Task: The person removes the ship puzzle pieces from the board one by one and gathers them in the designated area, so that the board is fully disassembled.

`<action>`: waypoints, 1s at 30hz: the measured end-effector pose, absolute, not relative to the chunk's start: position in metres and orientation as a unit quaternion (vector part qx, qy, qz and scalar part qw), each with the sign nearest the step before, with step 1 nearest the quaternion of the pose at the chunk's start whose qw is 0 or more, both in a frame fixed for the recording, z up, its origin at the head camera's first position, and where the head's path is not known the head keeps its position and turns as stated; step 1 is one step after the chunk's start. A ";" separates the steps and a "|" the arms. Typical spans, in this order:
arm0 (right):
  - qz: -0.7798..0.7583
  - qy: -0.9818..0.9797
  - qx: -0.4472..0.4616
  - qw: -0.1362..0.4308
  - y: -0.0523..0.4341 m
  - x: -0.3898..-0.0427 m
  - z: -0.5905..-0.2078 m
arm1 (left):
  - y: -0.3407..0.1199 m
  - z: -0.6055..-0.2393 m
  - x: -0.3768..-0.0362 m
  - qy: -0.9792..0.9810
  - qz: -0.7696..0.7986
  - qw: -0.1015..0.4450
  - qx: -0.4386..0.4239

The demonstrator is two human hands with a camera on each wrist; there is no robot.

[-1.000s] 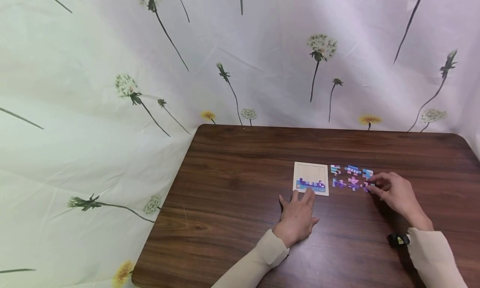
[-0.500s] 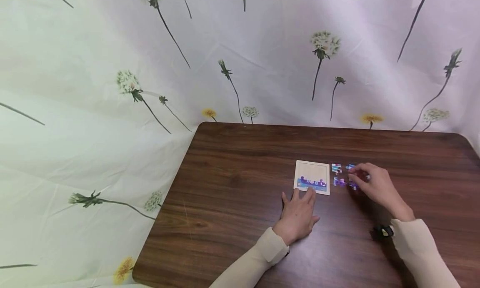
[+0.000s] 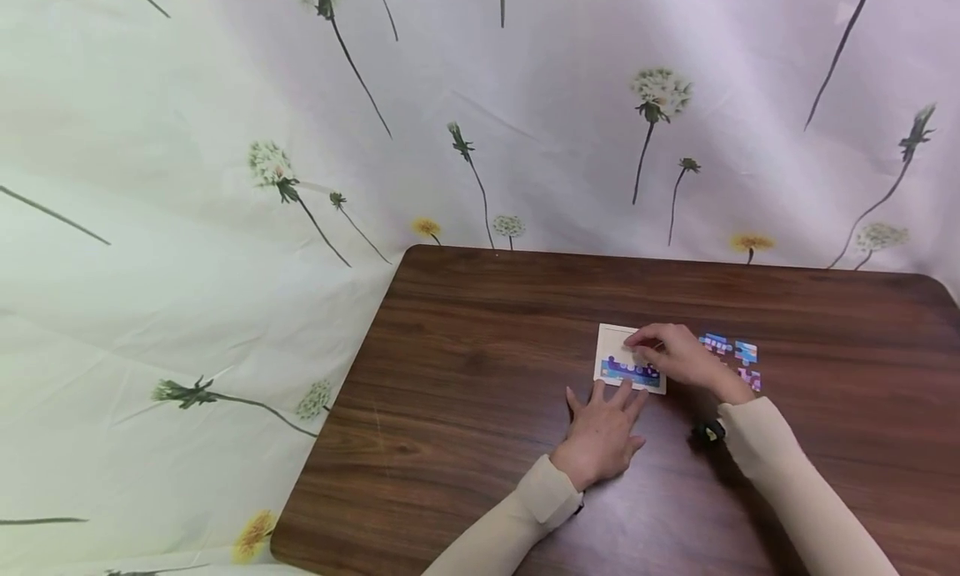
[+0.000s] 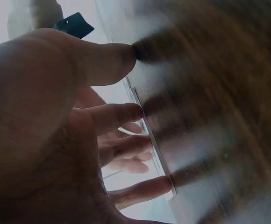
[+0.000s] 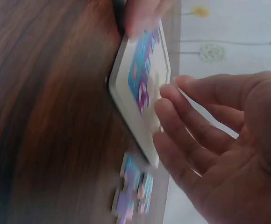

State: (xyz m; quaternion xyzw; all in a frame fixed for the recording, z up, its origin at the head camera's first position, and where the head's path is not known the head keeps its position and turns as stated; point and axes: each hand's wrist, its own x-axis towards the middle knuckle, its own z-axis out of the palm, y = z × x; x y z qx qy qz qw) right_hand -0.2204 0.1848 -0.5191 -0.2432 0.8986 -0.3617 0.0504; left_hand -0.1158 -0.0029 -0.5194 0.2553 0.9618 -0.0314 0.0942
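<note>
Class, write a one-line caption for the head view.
Right hand over the square white puzzle tray; left hand steadies its near edge.

A dark wood-grain table [image 3: 480, 368] with rounded corners filled the lower part of the head view. Behind and to the left of it hung a pale cloth [image 3: 225, 184], creased in places, printed with long-stemmed dandelions. White seed heads [image 3: 662, 91] stood on thin dark stems, and small yellow flowers [image 3: 752, 242] showed just above the table's far edge. Another yellow flower [image 3: 252, 536] lay low on the cloth by the table's near left corner. In the right wrist view the same cloth [image 5: 238, 28] appeared beyond the table's edge, with a yellow flower and a pale seed head on it.
</note>
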 end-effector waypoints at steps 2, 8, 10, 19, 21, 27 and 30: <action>-0.363 0.895 -0.253 0.061 0.180 -0.221 -0.520 | -0.002 -0.519 -0.116 0.961 -0.036 0.094 0.257; -0.359 0.893 -0.264 0.065 0.172 -0.223 -0.522 | -0.002 -0.519 -0.117 0.960 -0.034 0.094 0.262; -0.357 0.894 -0.264 0.066 0.172 -0.223 -0.524 | -0.002 -0.519 -0.117 0.960 -0.032 0.096 0.262; -0.359 0.890 -0.276 0.061 0.169 -0.223 -0.527 | -0.002 -0.518 -0.118 0.960 -0.032 0.102 0.258; -0.360 0.888 -0.279 0.058 0.168 -0.223 -0.527 | -0.002 -0.518 -0.117 0.960 -0.034 0.104 0.257; -0.360 0.887 -0.283 0.053 0.166 -0.222 -0.528 | -0.002 -0.518 -0.116 0.962 -0.032 0.100 0.254; -0.359 0.888 -0.283 0.050 0.165 -0.222 -0.528 | -0.002 -0.518 -0.116 0.962 -0.031 0.096 0.253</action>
